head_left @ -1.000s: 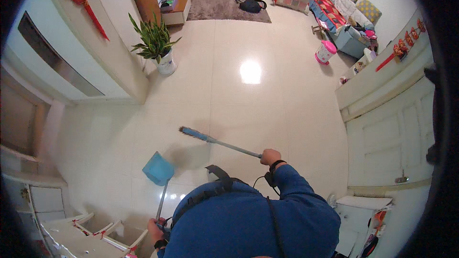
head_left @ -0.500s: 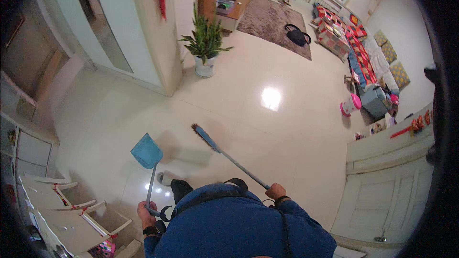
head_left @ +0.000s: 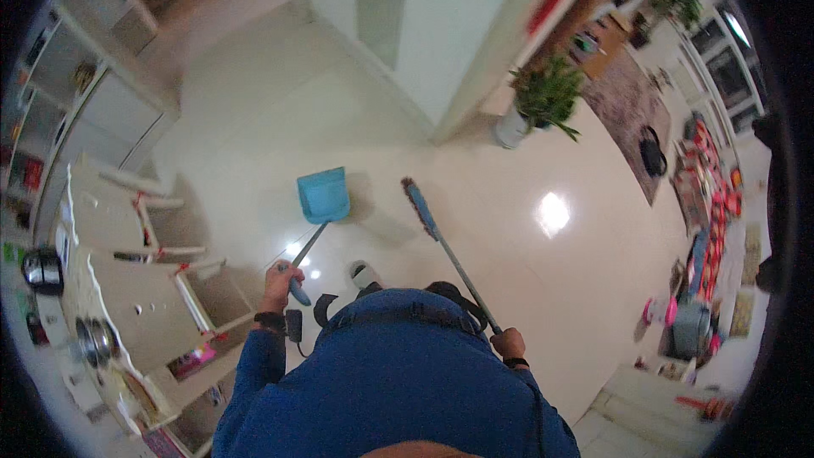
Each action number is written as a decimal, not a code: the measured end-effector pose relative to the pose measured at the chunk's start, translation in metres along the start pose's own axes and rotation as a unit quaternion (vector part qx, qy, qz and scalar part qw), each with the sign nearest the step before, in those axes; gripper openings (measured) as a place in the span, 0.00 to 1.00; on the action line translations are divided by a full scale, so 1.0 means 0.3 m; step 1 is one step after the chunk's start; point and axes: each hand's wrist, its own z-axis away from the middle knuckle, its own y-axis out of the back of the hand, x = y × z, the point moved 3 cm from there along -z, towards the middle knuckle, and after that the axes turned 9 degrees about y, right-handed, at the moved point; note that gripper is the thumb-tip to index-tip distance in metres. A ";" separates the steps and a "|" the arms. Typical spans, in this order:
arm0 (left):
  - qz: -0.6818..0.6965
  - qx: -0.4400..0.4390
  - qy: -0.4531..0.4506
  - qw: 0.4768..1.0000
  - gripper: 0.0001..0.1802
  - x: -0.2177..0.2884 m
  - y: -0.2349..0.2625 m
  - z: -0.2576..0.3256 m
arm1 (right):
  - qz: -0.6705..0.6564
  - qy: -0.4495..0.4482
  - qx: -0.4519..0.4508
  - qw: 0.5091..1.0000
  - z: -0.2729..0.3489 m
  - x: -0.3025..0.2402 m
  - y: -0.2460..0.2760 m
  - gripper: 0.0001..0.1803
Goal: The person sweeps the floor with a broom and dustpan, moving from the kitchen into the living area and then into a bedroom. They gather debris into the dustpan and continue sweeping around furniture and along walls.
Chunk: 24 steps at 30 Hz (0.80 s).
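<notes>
Two tools are in your hands: your left hand (head_left: 280, 276) has its fingers wrapped round the thin handle of a blue plastic dustpan (head_left: 323, 195), and your right hand (head_left: 509, 343) is closed on the long metal broom (head_left: 432, 225). Both heads hang just above the glossy pale floor (head_left: 254, 119), dustpan left of the bristles. No swept heap shows, so sweeping looks barely begun.

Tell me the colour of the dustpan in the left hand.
Light blue; the dustpan shows clearly in the head view, held by the left hand.

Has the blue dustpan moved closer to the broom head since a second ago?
Yes. The blue dustpan now sits beside the broom head, farther ahead on the floor and nearer the potted plant.
</notes>
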 end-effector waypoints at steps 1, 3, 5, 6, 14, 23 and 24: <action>0.028 0.011 0.006 1.000 0.04 0.018 0.019 -0.002 | 0.005 0.008 -0.001 1.000 -0.032 -0.051 0.013 0.20; 0.093 -0.003 -0.017 0.996 0.05 0.047 0.026 -0.003 | 0.010 0.022 -0.010 1.000 -0.104 -0.125 0.077 0.20; 0.132 0.043 0.007 0.990 0.06 0.052 0.050 0.006 | 0.022 0.043 -0.011 0.999 -0.173 -0.211 0.155 0.21; 0.158 0.066 0.008 0.985 0.07 0.060 0.066 0.008 | 0.026 0.051 -0.012 0.998 -0.210 -0.265 0.198 0.21; 0.206 0.209 0.013 0.956 0.11 0.174 0.185 -0.065 | 0.100 0.150 -0.001 0.984 -0.575 -0.738 0.476 0.21; 0.310 0.300 -0.004 0.902 0.06 0.378 0.154 -0.212 | 0.172 0.210 0.004 0.963 -0.884 -1.362 0.906 0.17; 0.306 0.300 0.013 0.903 0.07 0.380 0.162 -0.219 | 0.172 0.214 -0.003 0.962 -0.890 -1.404 0.942 0.18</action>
